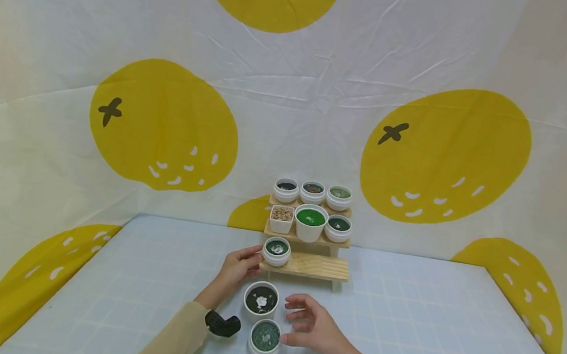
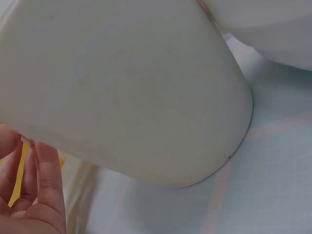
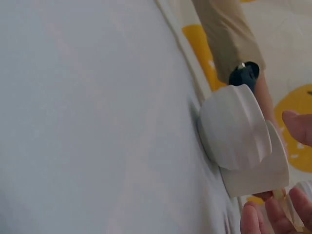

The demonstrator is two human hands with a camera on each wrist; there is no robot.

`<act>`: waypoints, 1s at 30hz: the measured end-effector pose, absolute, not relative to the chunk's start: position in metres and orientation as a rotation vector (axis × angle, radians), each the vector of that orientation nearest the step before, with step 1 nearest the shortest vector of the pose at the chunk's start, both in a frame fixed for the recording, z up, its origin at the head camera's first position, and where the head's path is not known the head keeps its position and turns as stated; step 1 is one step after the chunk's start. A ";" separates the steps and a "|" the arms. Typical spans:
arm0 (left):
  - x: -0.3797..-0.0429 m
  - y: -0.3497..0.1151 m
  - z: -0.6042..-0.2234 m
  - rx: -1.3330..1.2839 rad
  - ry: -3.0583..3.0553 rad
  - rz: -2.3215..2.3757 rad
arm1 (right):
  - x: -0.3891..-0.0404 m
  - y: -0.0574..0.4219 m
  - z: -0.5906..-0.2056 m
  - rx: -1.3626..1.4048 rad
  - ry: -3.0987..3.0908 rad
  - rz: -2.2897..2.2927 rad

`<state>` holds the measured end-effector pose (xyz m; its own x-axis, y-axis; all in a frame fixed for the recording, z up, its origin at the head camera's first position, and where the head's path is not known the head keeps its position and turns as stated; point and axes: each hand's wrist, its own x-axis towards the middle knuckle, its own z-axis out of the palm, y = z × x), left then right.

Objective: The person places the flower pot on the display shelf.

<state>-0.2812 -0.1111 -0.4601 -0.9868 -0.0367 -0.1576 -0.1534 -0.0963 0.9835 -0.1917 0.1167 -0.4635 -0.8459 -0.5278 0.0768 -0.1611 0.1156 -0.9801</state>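
My left hand (image 1: 240,268) is at the left end of the lowest step of a small wooden stand (image 1: 313,264). Its fingers touch or lie close beside a round white jar (image 1: 276,256) with dark green contents on that step; whether they grip it is hidden. In the left wrist view the fingers (image 2: 48,180) show past a large white cup (image 2: 136,97). My right hand (image 1: 317,325) hovers with loosely bent fingers and holds nothing. Left of it stand a white cup with blackish contents (image 1: 261,300) and a white jar with grey-green contents (image 1: 265,337).
The upper steps bear several white jars, a square cup of beige bits (image 1: 282,218) and a tall cup with bright green contents (image 1: 310,219). A dark wrist device (image 1: 222,324) is on the left wrist. Behind the pale blue checked cloth (image 1: 429,316) hangs a fruit-print curtain (image 1: 306,99).
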 end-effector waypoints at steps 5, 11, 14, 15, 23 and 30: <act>-0.282 -0.111 -0.461 -0.220 2.055 2.259 | -0.188 0.116 -0.468 -0.671 2.109 -1.758; -0.281 -0.111 -0.461 -0.200 2.053 2.266 | -0.182 0.114 -0.470 -0.678 2.082 -1.749; -0.281 -0.111 -0.461 -0.192 2.046 2.274 | -0.180 0.112 -0.471 -0.679 2.055 -1.757; -0.281 -0.111 -0.461 -0.189 2.048 2.273 | -0.179 0.111 -0.471 -0.682 2.047 -1.759; -0.281 -0.112 -0.460 -0.186 2.029 2.266 | -0.176 0.106 -0.473 -0.720 2.014 -1.772; -0.280 -0.113 -0.457 -0.175 2.026 2.253 | -0.174 0.102 -0.475 -0.732 2.016 -1.766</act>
<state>-0.2801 -0.1126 -0.4574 -0.9877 0.0022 -0.1563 -0.1557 -0.1056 0.9821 -0.1742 0.1021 -0.4747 -0.8004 -0.5958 0.0663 -0.1439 0.0835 -0.9861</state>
